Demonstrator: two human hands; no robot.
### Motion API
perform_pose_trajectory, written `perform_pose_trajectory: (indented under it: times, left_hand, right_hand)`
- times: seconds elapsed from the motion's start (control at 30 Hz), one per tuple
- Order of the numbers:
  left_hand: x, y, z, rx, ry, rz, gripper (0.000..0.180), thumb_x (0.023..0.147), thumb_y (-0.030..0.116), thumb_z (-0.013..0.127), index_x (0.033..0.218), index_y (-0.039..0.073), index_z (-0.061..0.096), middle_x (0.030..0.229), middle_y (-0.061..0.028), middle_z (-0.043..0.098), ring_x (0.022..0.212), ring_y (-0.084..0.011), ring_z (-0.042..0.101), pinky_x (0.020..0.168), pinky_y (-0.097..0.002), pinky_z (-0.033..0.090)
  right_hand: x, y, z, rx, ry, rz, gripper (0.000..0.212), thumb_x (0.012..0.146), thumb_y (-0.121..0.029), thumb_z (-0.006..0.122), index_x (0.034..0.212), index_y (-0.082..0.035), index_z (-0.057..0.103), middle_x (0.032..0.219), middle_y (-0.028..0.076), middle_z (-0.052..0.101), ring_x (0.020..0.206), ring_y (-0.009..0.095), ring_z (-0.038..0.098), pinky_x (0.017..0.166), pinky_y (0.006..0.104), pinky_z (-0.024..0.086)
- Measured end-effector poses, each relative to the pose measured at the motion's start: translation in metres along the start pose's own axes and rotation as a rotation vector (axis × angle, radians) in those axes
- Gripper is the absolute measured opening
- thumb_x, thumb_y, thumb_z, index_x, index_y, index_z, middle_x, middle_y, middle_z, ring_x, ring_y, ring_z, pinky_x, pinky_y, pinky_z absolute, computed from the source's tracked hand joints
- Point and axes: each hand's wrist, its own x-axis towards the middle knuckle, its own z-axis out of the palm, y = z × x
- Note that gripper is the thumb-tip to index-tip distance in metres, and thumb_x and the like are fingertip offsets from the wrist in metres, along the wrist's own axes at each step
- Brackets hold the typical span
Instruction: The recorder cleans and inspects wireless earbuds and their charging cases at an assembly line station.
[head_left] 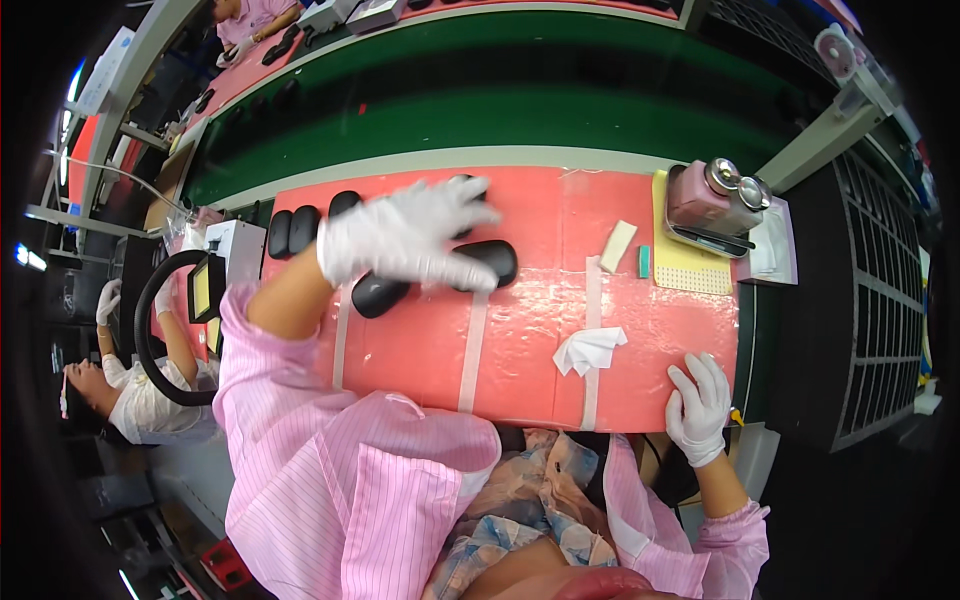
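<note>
My left hand (410, 235), in a white glove, reaches over several black oblong rounded pieces with its fingers stretched apart. Its thumb lies over or just above one black piece (506, 262); I cannot tell if they touch. Another black piece (378, 296) lies below the palm, and one (472, 187) is partly covered by the fingertips. More stand left of the wrist, such as this black piece (304, 229). My right hand (700, 408), also gloved, rests at the right front edge of the pink tabletop (530, 350), fingers loosely bent and apart, holding nothing.
A crumpled white cloth (590, 350) lies right of centre. Behind it are a pale block (618, 247) and a small green block (644, 262). Metal-topped dispenser bottles (722, 178) stand back right by a yellow sheet (690, 277). A black hose (145, 330) curves at left, near a co-worker.
</note>
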Motion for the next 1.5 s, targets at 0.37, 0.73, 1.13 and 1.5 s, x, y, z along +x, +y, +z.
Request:
perform_pose_trajectory:
  times: [0.37,0.73,1.13,1.5]
  left_hand:
    - [0.339,-0.097,-0.048,0.682,0.812,-0.03,0.077,0.076,0.004,0.061,0.147,0.01,0.035,0.151,-0.0183,0.036,0.14,-0.0362,0.033,0.114,-0.0457,0.031]
    - [0.123,0.032,0.007,-1.631,0.568,0.212,0.056,0.088,0.034,0.069,0.126,-0.001,0.049,0.114,-0.0099,0.06,0.098,-0.0228,0.063,0.095,-0.0399,0.05]
    - [-0.055,0.148,0.148,-1.951,0.587,0.267,0.064,0.086,0.032,0.07,0.136,0.0,0.045,0.129,-0.0099,0.055,0.124,-0.0194,0.051,0.108,-0.0358,0.038]
    - [-0.071,0.159,0.169,-1.757,0.747,0.115,0.067,0.068,-0.006,0.082,0.127,0.001,0.05,0.116,-0.0051,0.061,0.108,-0.016,0.061,0.095,-0.0321,0.051]
  right_hand:
    - [0.001,0.005,0.001,0.099,0.03,0.028,0.034,0.067,0.001,0.062,0.098,-0.008,0.07,0.111,0.013,0.063,0.107,0.037,0.058,0.094,0.0456,0.046]
    - [0.053,-0.014,-0.019,0.416,0.188,0.035,0.035,0.075,-0.004,0.067,0.109,-0.007,0.068,0.111,0.013,0.064,0.105,0.034,0.059,0.089,0.0432,0.047]
    - [0.082,-0.11,-0.018,1.135,-0.013,0.0,0.069,0.072,-0.007,0.071,0.137,0.0,0.048,0.135,0.013,0.054,0.126,0.024,0.052,0.106,0.0352,0.039]
    - [0.071,-0.129,-0.018,1.441,-0.171,0.3,0.052,0.082,-0.007,0.059,0.134,-0.003,0.056,0.122,0.009,0.058,0.116,0.019,0.053,0.104,0.0323,0.038]
